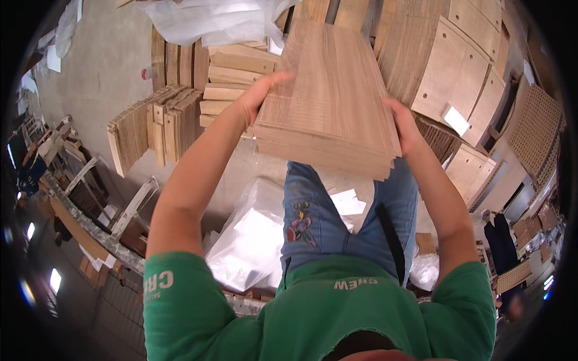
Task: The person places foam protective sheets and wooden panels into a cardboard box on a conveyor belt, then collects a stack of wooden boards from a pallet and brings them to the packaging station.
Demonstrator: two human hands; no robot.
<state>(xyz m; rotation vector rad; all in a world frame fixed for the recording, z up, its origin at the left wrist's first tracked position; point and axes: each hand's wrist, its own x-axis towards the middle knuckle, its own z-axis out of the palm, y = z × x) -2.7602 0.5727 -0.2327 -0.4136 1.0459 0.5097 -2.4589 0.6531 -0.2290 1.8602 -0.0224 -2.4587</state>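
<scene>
A stack of wooden boards [331, 96] is held up in the air, in front of the person, over their blue jeans [355, 222]. The left hand [260, 96] grips the stack's left edge, fingers curled over the top. The right hand [404, 127] presses and holds the right edge near the close corner. The stack sits right between the two hands. Far off on the left, more boards [156, 123] stand on the floor. Clear plastic bags [250, 240] lie near the person's legs.
</scene>
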